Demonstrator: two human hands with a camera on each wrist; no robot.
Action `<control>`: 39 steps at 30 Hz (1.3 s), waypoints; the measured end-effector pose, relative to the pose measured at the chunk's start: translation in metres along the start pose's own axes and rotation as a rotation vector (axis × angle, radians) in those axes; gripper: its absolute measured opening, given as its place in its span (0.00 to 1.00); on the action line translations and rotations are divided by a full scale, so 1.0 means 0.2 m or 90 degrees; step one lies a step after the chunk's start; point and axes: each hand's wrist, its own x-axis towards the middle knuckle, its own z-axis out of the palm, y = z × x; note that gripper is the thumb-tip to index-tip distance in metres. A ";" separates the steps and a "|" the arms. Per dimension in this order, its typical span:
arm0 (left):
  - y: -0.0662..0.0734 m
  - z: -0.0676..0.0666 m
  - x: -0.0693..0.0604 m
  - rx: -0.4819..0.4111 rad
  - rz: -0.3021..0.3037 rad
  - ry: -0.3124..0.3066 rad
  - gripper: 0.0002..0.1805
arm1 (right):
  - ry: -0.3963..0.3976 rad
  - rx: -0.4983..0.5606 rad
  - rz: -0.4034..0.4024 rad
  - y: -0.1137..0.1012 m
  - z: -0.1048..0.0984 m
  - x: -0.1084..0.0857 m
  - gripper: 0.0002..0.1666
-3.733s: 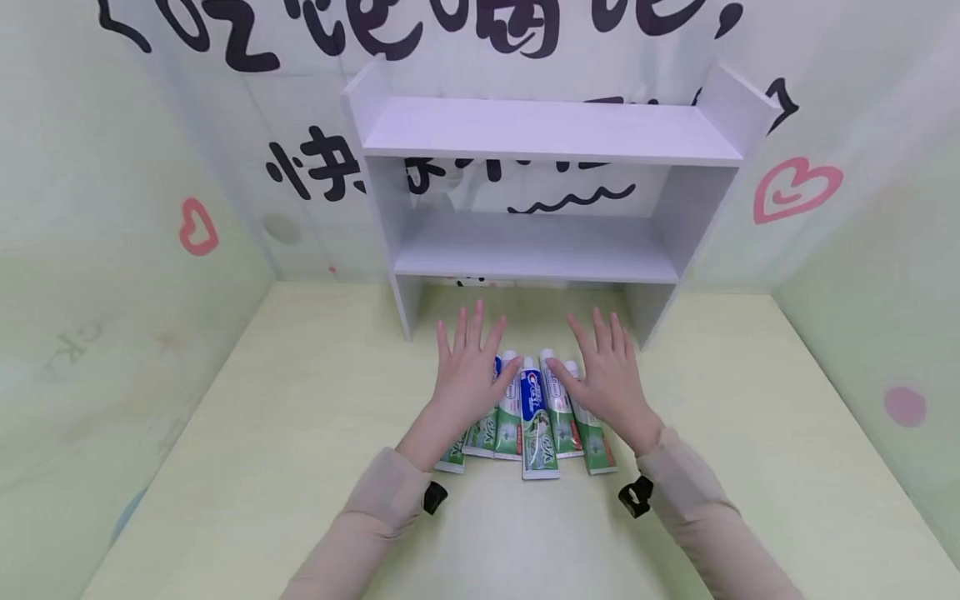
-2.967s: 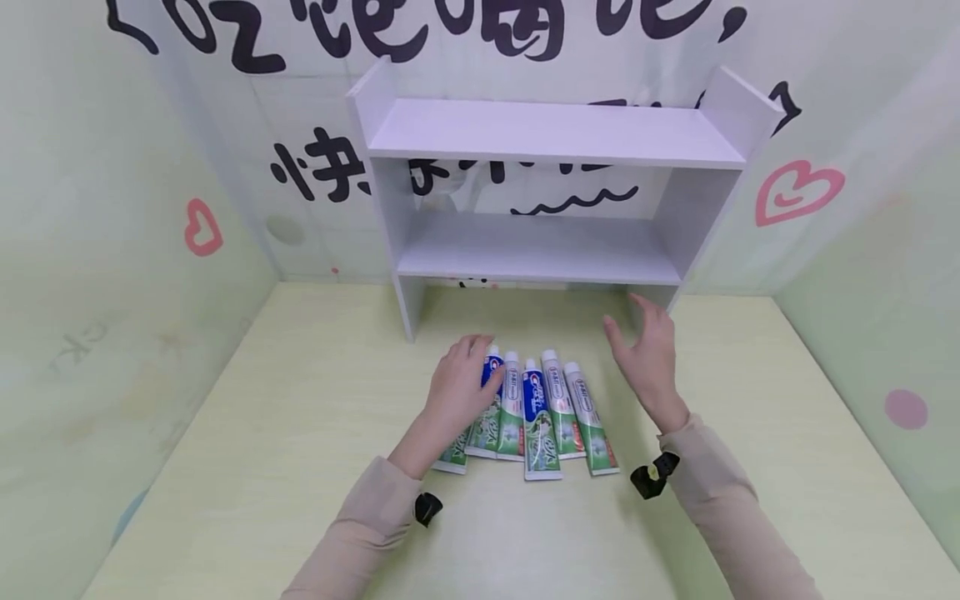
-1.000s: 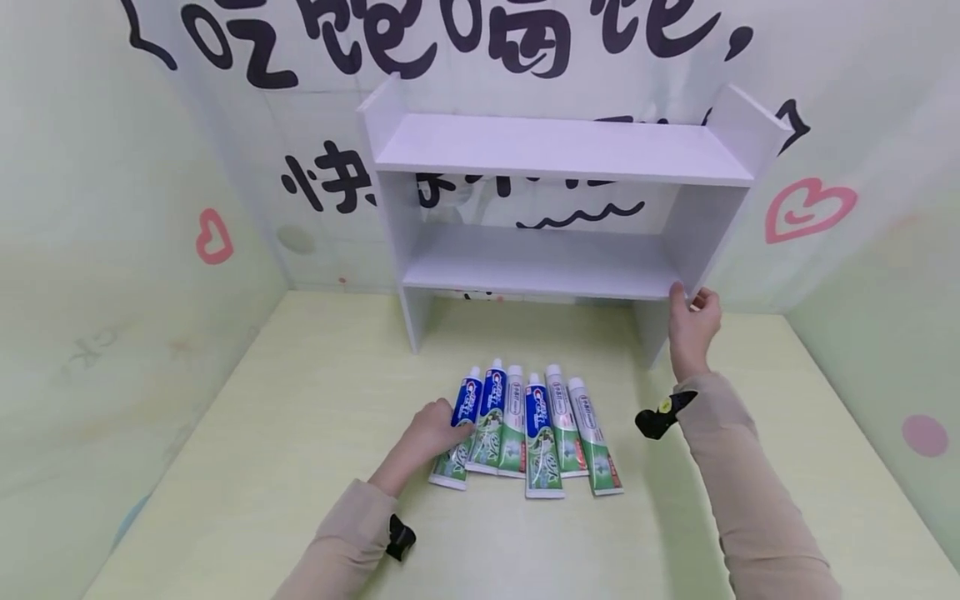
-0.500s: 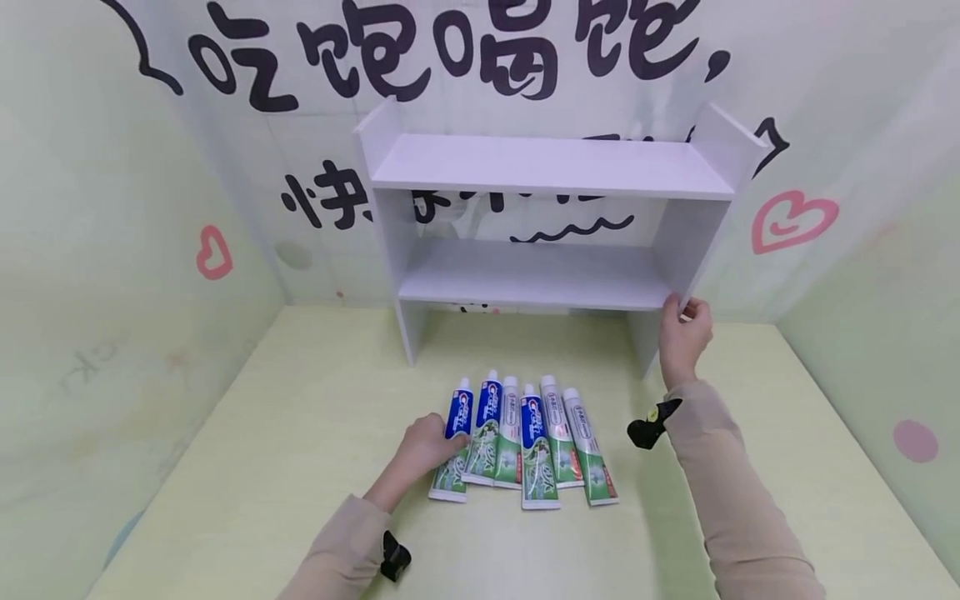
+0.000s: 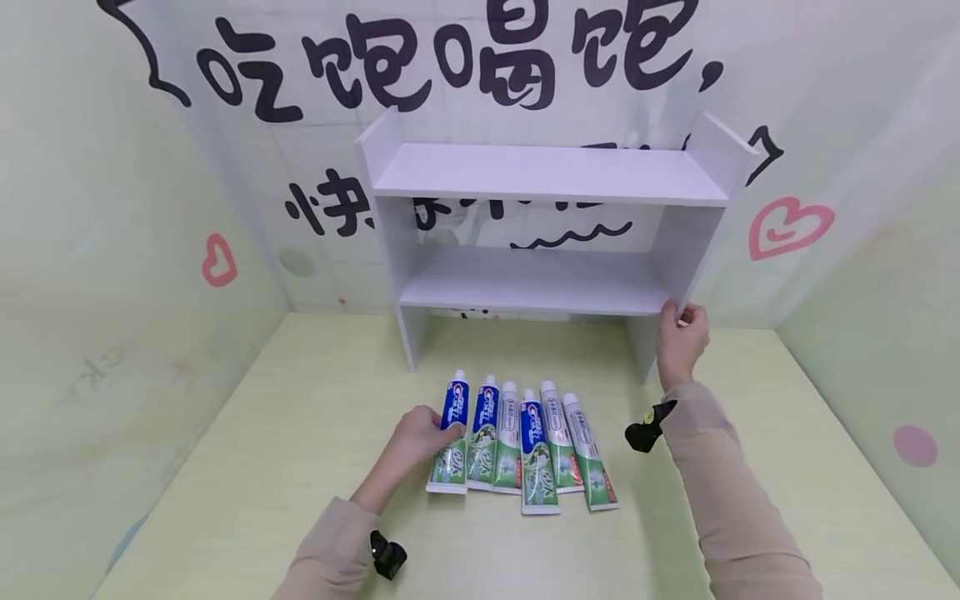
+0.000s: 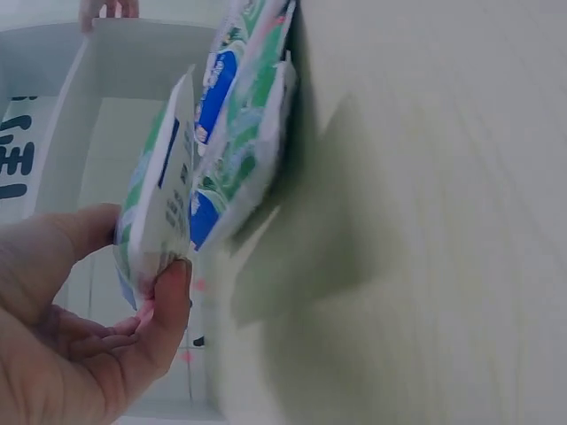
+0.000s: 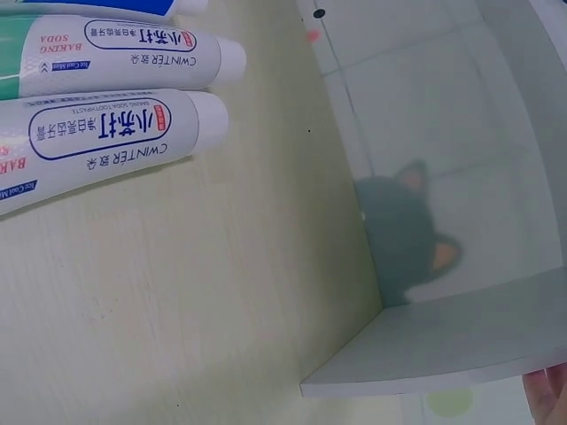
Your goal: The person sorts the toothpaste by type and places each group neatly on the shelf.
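My left hand [image 5: 417, 437] pinches the leftmost toothpaste tube [image 5: 456, 404], blue, white and green, between thumb and fingers. In the left wrist view this tube [image 6: 164, 195] is tilted up on edge, clear of the table, with its printed back showing. Several more toothpaste tubes lie in a row to its right, among them a blue and green one [image 5: 533, 425] and a white and green one [image 5: 582, 429]. My right hand [image 5: 682, 343] grips the right side panel of the white shelf [image 5: 551, 175] at the middle board's height; in the right wrist view only its fingertips [image 7: 556, 382] show.
The shelf stands on the pale wooden table [image 5: 322, 400] against the back wall, behind the tubes. Its two boards bear nothing. Printed walls [image 5: 847, 333] close in the table at the left, right and back.
Both hands were spread over the tubes. My right hand has moved right and taken hold of the shelf's side; my left has moved to the leftmost tube, gripped it and raised it slightly.
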 end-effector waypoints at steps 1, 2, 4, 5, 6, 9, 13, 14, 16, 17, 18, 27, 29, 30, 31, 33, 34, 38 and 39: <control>0.02 -0.01 0.00 -0.008 0.002 -0.004 0.17 | -0.001 0.000 0.003 0.00 0.00 0.00 0.21; 0.03 -0.03 0.00 -0.015 0.002 -0.007 0.18 | -0.005 0.003 0.007 0.00 0.00 0.00 0.21; 0.06 -0.04 0.00 -0.030 -0.001 -0.013 0.19 | -0.010 0.008 0.015 -0.01 -0.01 -0.01 0.21; 0.08 -0.05 0.00 -0.033 0.003 -0.013 0.20 | -0.011 0.012 0.018 -0.01 -0.01 -0.01 0.22; 0.09 -0.05 0.01 -0.037 0.006 -0.015 0.20 | -0.012 0.017 0.020 -0.01 0.00 -0.01 0.21; 0.14 -0.05 0.01 -0.050 0.015 -0.016 0.21 | -0.010 0.029 0.023 -0.01 0.00 -0.01 0.21; 0.19 -0.04 0.01 -0.082 0.033 -0.013 0.21 | -0.004 0.036 0.021 -0.01 0.01 -0.01 0.20; 0.21 -0.04 0.00 -0.089 0.038 -0.013 0.22 | -0.002 0.038 0.018 -0.01 0.00 -0.01 0.20; 0.26 -0.05 0.00 -0.107 0.051 -0.014 0.22 | 0.001 0.043 0.017 0.00 0.00 -0.01 0.19; 0.29 -0.05 -0.01 -0.114 0.058 -0.015 0.22 | 0.001 0.047 0.017 0.00 0.00 -0.01 0.19; 0.32 -0.06 -0.01 -0.120 0.065 -0.015 0.22 | 0.001 0.048 0.016 0.00 0.00 -0.01 0.19; 0.60 -0.17 -0.08 -0.142 0.131 -0.010 0.24 | 0.000 0.063 0.034 0.00 0.01 0.00 0.17; 0.65 -0.19 -0.08 -0.139 0.142 -0.016 0.24 | -0.001 0.063 0.031 0.00 0.01 0.00 0.18; 0.68 -0.19 -0.09 -0.132 0.147 -0.018 0.24 | -0.001 0.064 0.030 0.00 0.01 0.00 0.19; 0.71 -0.20 -0.09 -0.128 0.153 -0.020 0.24 | 0.000 0.064 0.029 0.00 0.01 0.00 0.19; 0.75 -0.21 -0.08 -0.115 0.166 -0.025 0.24 | 0.002 0.063 0.027 0.00 0.01 -0.01 0.20; 0.77 -0.21 -0.08 -0.109 0.170 -0.026 0.24 | 0.003 0.062 0.027 0.00 0.01 -0.01 0.20; 0.85 -0.23 -0.07 -0.113 0.177 -0.033 0.23 | -0.002 0.060 0.036 0.00 0.00 -0.01 0.20; 0.87 -0.24 -0.07 -0.116 0.178 -0.034 0.23 | -0.006 0.060 0.039 0.00 0.01 -0.01 0.21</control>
